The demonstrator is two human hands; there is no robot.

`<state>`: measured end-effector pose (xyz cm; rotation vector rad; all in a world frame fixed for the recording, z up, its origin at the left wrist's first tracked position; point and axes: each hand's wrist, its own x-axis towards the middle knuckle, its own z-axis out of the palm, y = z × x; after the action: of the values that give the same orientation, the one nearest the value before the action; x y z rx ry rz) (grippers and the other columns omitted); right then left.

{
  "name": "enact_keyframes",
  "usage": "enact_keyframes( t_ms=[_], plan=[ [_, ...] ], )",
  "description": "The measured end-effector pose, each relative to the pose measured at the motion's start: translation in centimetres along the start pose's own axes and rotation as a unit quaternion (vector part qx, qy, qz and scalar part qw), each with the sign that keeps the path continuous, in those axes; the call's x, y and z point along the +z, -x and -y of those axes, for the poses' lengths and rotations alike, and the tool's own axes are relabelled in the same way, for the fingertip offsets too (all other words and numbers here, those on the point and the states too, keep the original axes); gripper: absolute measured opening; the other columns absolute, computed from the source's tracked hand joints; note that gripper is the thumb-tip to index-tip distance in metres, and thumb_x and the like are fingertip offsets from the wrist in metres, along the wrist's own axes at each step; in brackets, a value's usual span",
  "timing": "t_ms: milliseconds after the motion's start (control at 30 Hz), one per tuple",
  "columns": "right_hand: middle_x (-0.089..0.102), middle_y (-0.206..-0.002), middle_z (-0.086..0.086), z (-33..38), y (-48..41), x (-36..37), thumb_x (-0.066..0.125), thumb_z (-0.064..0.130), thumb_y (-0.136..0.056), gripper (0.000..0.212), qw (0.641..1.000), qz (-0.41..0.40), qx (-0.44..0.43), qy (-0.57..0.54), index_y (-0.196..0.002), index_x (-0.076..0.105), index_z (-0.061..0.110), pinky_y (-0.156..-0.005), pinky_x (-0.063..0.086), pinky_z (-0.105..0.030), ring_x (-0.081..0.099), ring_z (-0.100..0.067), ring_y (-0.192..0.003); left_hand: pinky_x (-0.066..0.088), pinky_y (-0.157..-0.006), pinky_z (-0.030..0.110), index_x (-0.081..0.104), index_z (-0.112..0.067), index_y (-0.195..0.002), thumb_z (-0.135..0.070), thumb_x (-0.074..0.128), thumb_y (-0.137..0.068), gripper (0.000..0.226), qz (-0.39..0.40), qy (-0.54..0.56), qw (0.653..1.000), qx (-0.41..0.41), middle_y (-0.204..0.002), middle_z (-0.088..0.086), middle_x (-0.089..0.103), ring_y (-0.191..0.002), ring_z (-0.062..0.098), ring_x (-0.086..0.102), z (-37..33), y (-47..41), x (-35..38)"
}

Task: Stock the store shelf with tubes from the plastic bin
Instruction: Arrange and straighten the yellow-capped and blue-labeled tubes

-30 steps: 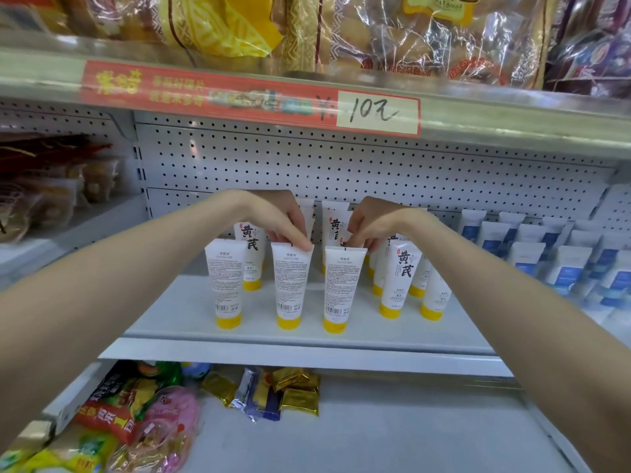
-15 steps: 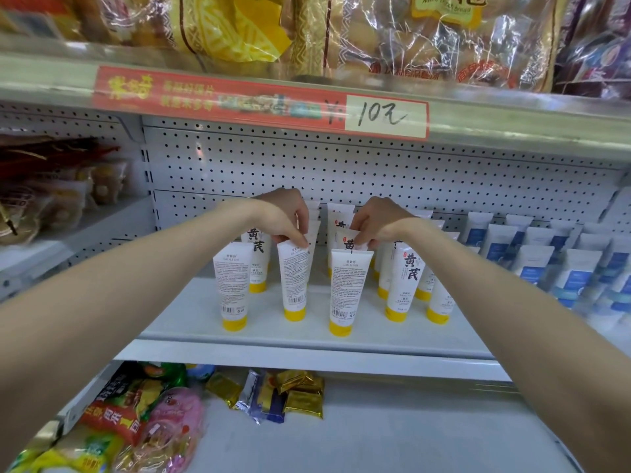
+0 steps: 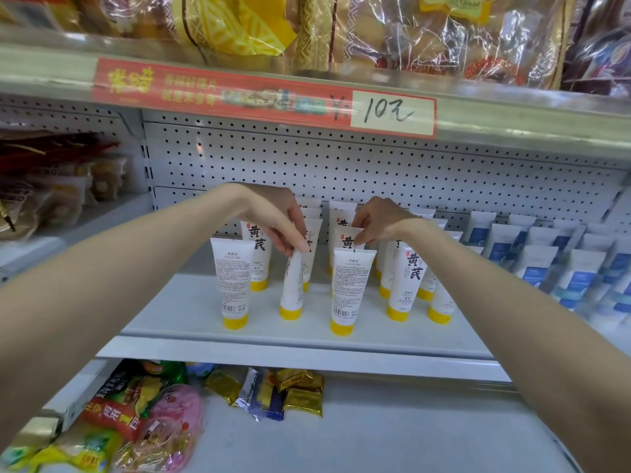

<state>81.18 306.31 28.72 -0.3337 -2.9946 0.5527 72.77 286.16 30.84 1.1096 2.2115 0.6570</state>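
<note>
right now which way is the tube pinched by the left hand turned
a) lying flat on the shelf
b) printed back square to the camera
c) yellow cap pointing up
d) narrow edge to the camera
d: the yellow-capped tube that the left hand pinches at its crimped top shows only a narrow side, cap down, while the neighbouring tube shows its broad printed back.
</note>
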Motion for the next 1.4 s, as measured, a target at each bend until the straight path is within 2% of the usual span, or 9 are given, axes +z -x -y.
enact_keyframes(
  t_ms=[167, 233, 300, 400, 500, 633, 767, 1267, 1400],
  plan=[
    [0.07, -0.096, -0.012, -0.1, 0.0, 0.1, 0.072, 0.004, -0.076, 0.023, 1.0, -0.003, 0.0, 0.0, -0.098, 0.07, 0.001, -0.056, 0.048, -0.009, 0.062, -0.015, -0.07, 0.055, -0.069, 0.016, 0.061, 0.007, -0.111, -0.01, 0.079, -0.071, 0.047, -0.01, -0.016, 1.0, -0.008, -0.096, 0.014, 0.072, -0.084, 0.019, 0.072, 0.4, 0.0, -0.3],
    [0.07, -0.093, -0.012, -0.1, 0.1, 0.1, 0.072, 0.005, -0.076, 0.024, 1.0, -0.002, 0.001, -0.001, -0.099, 0.07, 0.0, -0.055, 0.048, -0.008, 0.062, -0.015, -0.071, 0.053, -0.062, 0.014, 0.062, 0.004, -0.107, -0.009, 0.079, -0.071, 0.042, -0.04, -0.041, 0.998, -0.01, -0.086, 0.011, 0.071, -0.071, 0.016, 0.07, 0.5, -0.3, -0.1],
    [0.07, -0.095, -0.014, -0.1, 0.1, 0.1, 0.072, 0.006, -0.076, 0.024, 1.0, -0.002, 0.002, -0.001, -0.099, 0.069, 0.0, -0.051, 0.046, -0.006, 0.062, -0.015, -0.069, 0.047, -0.054, 0.012, 0.069, -0.007, -0.096, -0.021, 0.08, -0.072, 0.03, -0.08, -0.12, 0.989, -0.005, -0.074, 0.004, 0.068, -0.057, 0.009, 0.061, 0.5, -0.6, 0.1],
    [0.071, -0.094, -0.018, 0.0, 0.1, 0.2, 0.073, 0.008, -0.076, 0.025, 1.0, -0.006, 0.006, 0.007, -0.097, 0.067, -0.004, -0.05, 0.045, -0.007, 0.063, -0.018, -0.067, 0.042, -0.061, 0.018, 0.071, -0.02, -0.082, -0.037, 0.08, -0.069, 0.023, -0.116, -0.198, 0.973, 0.009, -0.074, -0.01, 0.063, -0.07, 0.006, 0.055, 0.3, -0.7, 0.2],
    [0.066, -0.083, -0.026, 0.0, 0.0, 0.4, 0.072, 0.007, -0.075, 0.034, 1.0, -0.008, 0.013, 0.008, -0.099, 0.061, -0.015, -0.058, 0.044, -0.018, 0.064, -0.026, -0.068, 0.038, -0.06, 0.019, 0.07, -0.018, -0.078, -0.04, 0.078, -0.071, 0.024, -0.093, -0.199, 0.975, 0.019, -0.071, -0.008, 0.059, -0.07, 0.008, 0.052, 0.3, -0.8, 0.4],
    [0.068, -0.092, -0.026, 0.0, 0.0, 0.4, 0.072, 0.005, -0.075, 0.029, 1.0, -0.014, 0.007, 0.009, -0.098, 0.065, -0.011, -0.051, 0.046, -0.009, 0.062, -0.021, -0.068, 0.038, -0.054, 0.011, 0.071, -0.015, -0.083, -0.032, 0.077, -0.074, 0.02, -0.038, -0.197, 0.98, 0.016, -0.069, -0.007, 0.06, -0.062, 0.004, 0.052, 0.4, -1.0, 1.0],
    [0.068, -0.101, -0.022, 0.1, 0.0, 0.5, 0.072, 0.007, -0.076, 0.026, 0.999, -0.03, -0.007, 0.014, -0.099, 0.067, -0.006, -0.071, 0.054, -0.028, 0.067, -0.03, -0.085, 0.035, -0.044, 0.006, 0.072, -0.016, -0.078, -0.029, 0.078, -0.073, 0.016, -0.064, -0.201, 0.977, 0.023, -0.058, -0.011, 0.059, -0.047, -0.005, 0.051, 0.6, -1.5, 1.1],
    [0.068, -0.105, -0.015, -0.1, -1.0, 0.9, 0.071, 0.007, -0.077, 0.026, 0.999, -0.048, -0.018, 0.014, -0.102, 0.07, 0.002, -0.079, 0.046, -0.026, 0.062, -0.027, -0.1, 0.052, -0.077, 0.032, 0.074, -0.011, -0.088, -0.031, 0.077, -0.074, 0.025, -0.061, -0.19, 0.98, 0.017, -0.091, 0.008, 0.073, -0.075, 0.012, 0.064, 1.3, -1.8, 0.9],
    [0.068, -0.106, -0.012, -0.2, -1.0, 0.9, 0.072, 0.008, -0.077, 0.025, 0.999, -0.038, -0.014, 0.013, -0.102, 0.069, 0.004, -0.077, 0.046, -0.025, 0.062, -0.025, -0.099, 0.047, -0.067, 0.023, 0.074, -0.012, -0.087, -0.03, 0.077, -0.074, 0.022, -0.07, -0.192, 0.979, 0.019, -0.086, 0.005, 0.072, -0.068, 0.009, 0.061, 1.0, -1.5, 1.1]
  ],
)
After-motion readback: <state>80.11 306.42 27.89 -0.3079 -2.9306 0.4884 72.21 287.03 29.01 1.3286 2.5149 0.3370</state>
